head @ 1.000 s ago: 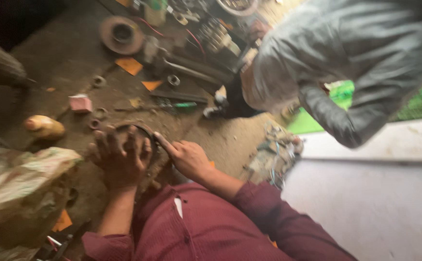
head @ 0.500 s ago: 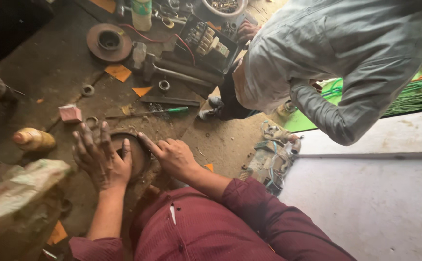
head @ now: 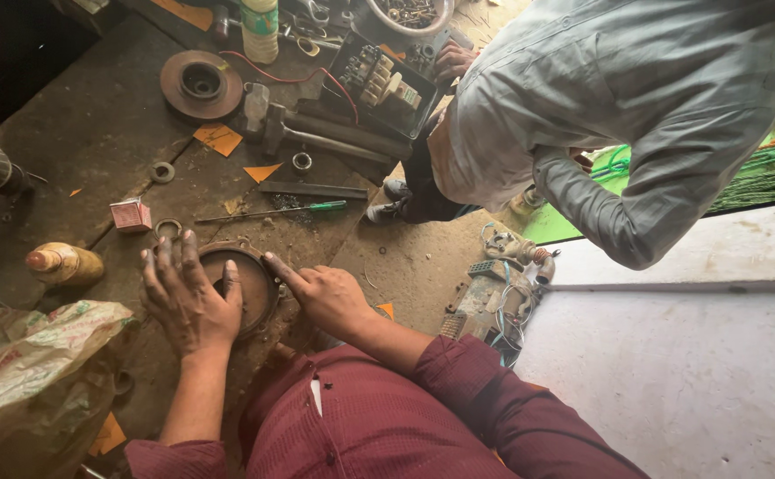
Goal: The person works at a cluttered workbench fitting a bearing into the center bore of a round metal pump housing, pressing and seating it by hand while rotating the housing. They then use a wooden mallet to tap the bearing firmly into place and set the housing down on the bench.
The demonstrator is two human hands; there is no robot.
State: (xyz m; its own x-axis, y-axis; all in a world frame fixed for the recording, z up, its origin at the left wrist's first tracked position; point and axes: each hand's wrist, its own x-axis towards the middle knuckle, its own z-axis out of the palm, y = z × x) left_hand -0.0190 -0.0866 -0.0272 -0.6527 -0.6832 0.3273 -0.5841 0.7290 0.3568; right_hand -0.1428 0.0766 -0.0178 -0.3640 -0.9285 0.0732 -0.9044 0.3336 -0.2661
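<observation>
The left hand (head: 188,297) lies flat with its fingers spread wide, palm down, over the left part of a round rusty metal housing (head: 243,282) that sits on the dirty concrete floor (head: 94,133) directly in front of the person in the maroon shirt. The right hand (head: 325,293) rests against the housing's right rim, its index finger stretched out along the edge and the other fingers loosely curled; it grips nothing that can be seen. Both hands are smeared with dark grease. Just beyond the housing lie a small metal ring (head: 168,228) and a little pink box (head: 130,215), and farther left a yellowish bottle (head: 65,263) lies on its side. A crumpled plastic sack (head: 23,355) fills the lower left corner. Ahead of the housing, a green-handled screwdriver (head: 272,211) lies next to a flat dark bar (head: 313,190), with a washer (head: 162,172) and orange scraps (head: 219,138) well apart from them. Farther back sit a heavy hammer (head: 316,135), a round brown disc (head: 201,84) and what looks like an open electrical box (head: 380,82), though its contents are too small to make out clearly. A second person in a grey shirt (head: 600,98) bends over that box with a hand (head: 454,62) at its edge. A tangle of wires and parts (head: 503,284) lies to the right, beside a pale slab (head: 671,372).
</observation>
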